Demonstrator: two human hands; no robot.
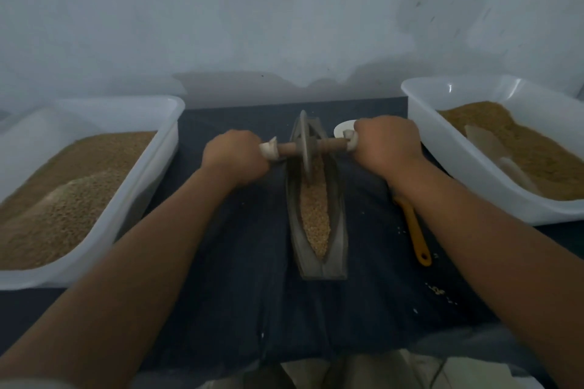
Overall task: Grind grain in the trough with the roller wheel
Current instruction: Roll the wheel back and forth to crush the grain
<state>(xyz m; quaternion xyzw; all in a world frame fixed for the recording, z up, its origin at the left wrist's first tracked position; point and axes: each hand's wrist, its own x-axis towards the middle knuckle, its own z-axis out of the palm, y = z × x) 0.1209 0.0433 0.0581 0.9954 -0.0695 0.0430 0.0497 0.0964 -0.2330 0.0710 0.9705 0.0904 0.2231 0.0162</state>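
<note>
Grinding was in hand: fingers of the left hand (235, 156) and right hand (387, 142) were curled round the axle (331, 145), the roller wheel (304, 142) between them, far along the trough (339, 240). The next move probably called for drawing it bodyward over the grain (314, 215).

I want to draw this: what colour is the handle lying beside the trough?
Orange-yellow. The handle shows best in the head view, right of the trough.

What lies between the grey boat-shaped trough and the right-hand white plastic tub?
Head view: an orange-handled tool on the dark cloth, partly under the right forearm; farther back, a white dish.
</note>
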